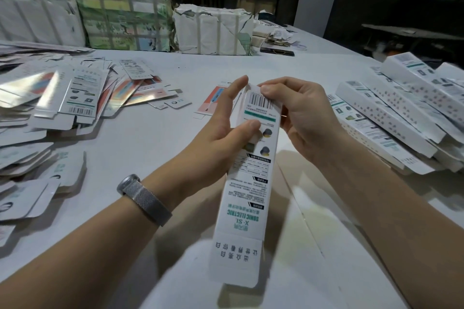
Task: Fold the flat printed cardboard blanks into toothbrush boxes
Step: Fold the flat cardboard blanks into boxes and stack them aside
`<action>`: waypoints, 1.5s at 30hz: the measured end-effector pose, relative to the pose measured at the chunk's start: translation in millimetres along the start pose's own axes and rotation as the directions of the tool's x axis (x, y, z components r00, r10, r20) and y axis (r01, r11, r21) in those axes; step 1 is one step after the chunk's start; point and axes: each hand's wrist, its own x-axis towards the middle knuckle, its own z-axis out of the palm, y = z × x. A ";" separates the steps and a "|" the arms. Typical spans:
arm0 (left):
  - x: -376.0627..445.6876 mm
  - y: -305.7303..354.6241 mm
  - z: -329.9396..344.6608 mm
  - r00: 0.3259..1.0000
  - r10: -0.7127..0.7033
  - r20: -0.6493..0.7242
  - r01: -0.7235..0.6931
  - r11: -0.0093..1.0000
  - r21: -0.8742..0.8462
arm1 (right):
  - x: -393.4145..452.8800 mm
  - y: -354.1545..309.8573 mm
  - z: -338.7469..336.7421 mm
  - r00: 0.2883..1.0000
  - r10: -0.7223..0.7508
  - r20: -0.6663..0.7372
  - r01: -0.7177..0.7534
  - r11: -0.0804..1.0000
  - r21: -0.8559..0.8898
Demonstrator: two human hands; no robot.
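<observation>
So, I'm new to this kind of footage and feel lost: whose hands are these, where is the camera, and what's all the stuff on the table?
There is no machine here. One camera worn on a person's head looks down at their own bare hands. The left hand and the right hand both grip one long printed box, half folded, its near flap still open. On the white table, flat blanks lie heaped on the left and finished boxes are piled on the right. Wrapped bundles stand at the back.
</observation>
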 end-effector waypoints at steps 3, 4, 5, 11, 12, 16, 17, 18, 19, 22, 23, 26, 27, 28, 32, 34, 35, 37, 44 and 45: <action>-0.5 1.0 -2.3 1.000 -0.004 0.014 0.004 1.000 -0.021 | -0.1 -3.8 -2.5 0.999 0.007 0.045 -0.006 1.000 -0.025; -0.7 1.2 -3.2 1.000 -0.003 0.017 0.003 1.000 -0.026 | 0.3 -5.1 -4.1 0.998 0.017 0.067 -0.015 0.999 -0.031; -0.7 1.2 -3.4 1.000 -0.003 0.016 0.003 1.000 -0.028 | 0.7 -6.7 -5.8 0.995 0.029 0.091 -0.025 0.999 -0.038; -0.6 3.2 -5.6 1.000 -0.024 0.002 0.024 0.996 -0.081 | 1.9 -9.8 -13.6 0.977 0.037 0.211 -0.026 0.998 -0.055; 0.0 4.1 -7.0 1.000 -0.022 0.013 0.023 0.995 -0.097 | 1.7 -9.5 -13.8 0.972 0.032 0.233 -0.022 0.999 -0.046; 5.5 5.4 -9.6 0.996 -0.078 0.049 0.085 0.981 -0.173 | 1.6 -10.7 -18.1 0.950 0.037 0.311 -0.030 0.999 -0.029; 6.9 5.3 -9.3 0.994 -0.086 0.061 0.096 0.977 -0.190 | 1.8 -11.5 -19.3 0.946 0.043 0.322 -0.034 0.999 -0.034; 8.2 5.6 -8.9 0.994 -0.086 0.066 0.097 0.975 -0.197 | 1.9 -11.8 -19.7 0.945 0.047 0.323 -0.037 0.999 -0.037; 9.6 6.7 -8.9 0.995 -0.083 0.057 0.093 0.976 -0.198 | 1.5 -11.5 -18.7 0.949 0.047 0.311 -0.037 0.999 -0.037; 13.9 11.0 -14.0 0.997 -0.046 -0.057 0.034 0.981 -0.190 | -1.9 -4.6 -8.0 0.967 0.029 0.254 -0.018 0.999 -0.045; 14.1 11.6 -15.6 0.995 -0.023 -0.097 0.004 0.983 -0.186 | -3.7 -2.0 -3.8 0.972 0.016 0.236 -0.003 0.998 -0.056; 9.6 9.5 -15.8 0.991 0.017 -0.131 -0.040 0.984 -0.171 | -6.6 0.9 3.0 0.979 -0.011 0.203 0.028 0.996 -0.081; 7.7 7.7 -14.6 0.991 0.028 -0.130 -0.048 0.987 -0.152 | -6.8 0.6 3.4 0.981 -0.001 0.193 0.017 0.997 -0.081; 6.4 5.8 -12.6 0.990 0.043 -0.133 -0.059 0.991 -0.123 | -6.5 0.8 3.8 0.983 0.024 0.184 -0.012 0.998 -0.064; 7.4 1.3 -4.3 0.973 0.121 -0.194 -0.109 0.991 0.072 | -6.1 5.0 8.4 0.957 0.225 0.184 -0.273 0.913 0.304; 7.2 -0.1 -3.3 0.958 0.179 -0.226 -0.148 0.978 0.145 | -7.4 6.1 11.8 0.956 0.223 0.191 -0.283 0.873 0.397; 7.7 -0.2 -4.1 0.948 0.196 -0.253 -0.161 0.975 0.152 | -8.3 6.1 14.2 0.962 0.194 0.192 -0.254 0.895 0.367; 9.8 0.6 -7.0 0.925 0.214 -0.315 -0.176 0.974 0.142 | -11.9 6.1 18.3 0.981 0.078 0.179 -0.084 0.996 0.026; 19.3 -5.6 -11.0 0.904 0.187 -0.384 -0.219 0.975 -0.042 | -19.3 -2.2 18.0 0.943 -0.168 0.288 0.327 0.636 -0.699; 22.5 -6.5 -10.0 0.900 0.174 -0.400 -0.221 0.972 -0.074 | -18.8 -5.3 15.1 0.939 -0.178 0.294 0.341 0.574 -0.745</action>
